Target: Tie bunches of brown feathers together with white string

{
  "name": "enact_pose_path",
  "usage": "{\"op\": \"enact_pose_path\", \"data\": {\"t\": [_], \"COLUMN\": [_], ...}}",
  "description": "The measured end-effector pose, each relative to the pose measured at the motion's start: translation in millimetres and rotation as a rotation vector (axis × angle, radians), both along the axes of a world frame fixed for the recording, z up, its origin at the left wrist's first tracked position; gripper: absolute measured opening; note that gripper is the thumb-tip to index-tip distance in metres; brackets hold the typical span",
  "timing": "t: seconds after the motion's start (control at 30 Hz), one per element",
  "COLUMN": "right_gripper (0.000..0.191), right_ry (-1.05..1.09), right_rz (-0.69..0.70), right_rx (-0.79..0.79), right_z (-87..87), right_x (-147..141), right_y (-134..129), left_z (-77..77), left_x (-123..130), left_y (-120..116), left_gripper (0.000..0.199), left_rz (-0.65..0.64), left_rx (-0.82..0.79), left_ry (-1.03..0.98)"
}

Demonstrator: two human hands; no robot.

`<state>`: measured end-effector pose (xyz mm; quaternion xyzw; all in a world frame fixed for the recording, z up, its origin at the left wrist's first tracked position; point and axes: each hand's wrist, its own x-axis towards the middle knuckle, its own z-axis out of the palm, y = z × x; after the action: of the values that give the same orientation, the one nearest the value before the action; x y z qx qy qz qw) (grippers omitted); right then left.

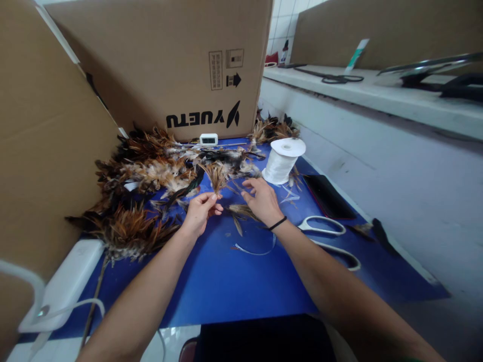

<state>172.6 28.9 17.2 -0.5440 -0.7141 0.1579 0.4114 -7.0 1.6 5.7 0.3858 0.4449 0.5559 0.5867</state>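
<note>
My left hand pinches a small bunch of brown feathers between thumb and fingers, tips pointing up. To its right, my right hand is loosely curled, with a gap between thumb and fingers. Thin feather strands show by its fingertips; no grip on them is visible. Below and beside that hand lie a few loose olive-brown feathers, partly hidden by it. Just behind it stands a spool of white ribbon. Large white-handled scissors lie by my right forearm, which covers part of them.
Heaps of brown, black and cream feathers cover the blue table's left and back. A cardboard box rises behind a small digital clock. A dark phone lies right; a white power bank with cables sits left.
</note>
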Motion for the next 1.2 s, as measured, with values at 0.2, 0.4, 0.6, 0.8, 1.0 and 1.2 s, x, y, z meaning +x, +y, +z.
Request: {"op": "enact_pose_path", "data": {"t": [0.2,0.4,0.6,0.8,1.0,1.2], "right_gripper": [0.017,0.012,0.012,0.014,0.01,0.011], "right_ry": [-0.527,-0.514,-0.143,0.128,0.185,0.253], "right_rz": [0.219,0.278,0.393,0.375,0.251,0.219], "right_rx": [-0.221,-0.301,-0.362,-0.425,-0.393,-0.372], "right_z": [17.8,18.5,18.2,17.2,23.0,24.6], "right_x": [-9,-8,-5,-4,-1,0], "right_y": [-27,-25,-19,-14,-10,-11], "left_z": [-1.4,-0.7,0.1,-0.1,0.3,-0.1], "left_x": [-4,-3,0,3,3,2], "left_y": [2,1,-5,-7,-4,-4], "left_gripper": [0.033,0.028,0.025,0.029,0.031,0.032], "left_rz": [0.01,-0.048,-0.279,-0.287,-0.21,-0.164], "left_rx": [0.002,0.055,0.056,0.019,-0.001,0.006], "left_ry": [0.013,0.053,0.083,0.088,0.069,0.116]}}
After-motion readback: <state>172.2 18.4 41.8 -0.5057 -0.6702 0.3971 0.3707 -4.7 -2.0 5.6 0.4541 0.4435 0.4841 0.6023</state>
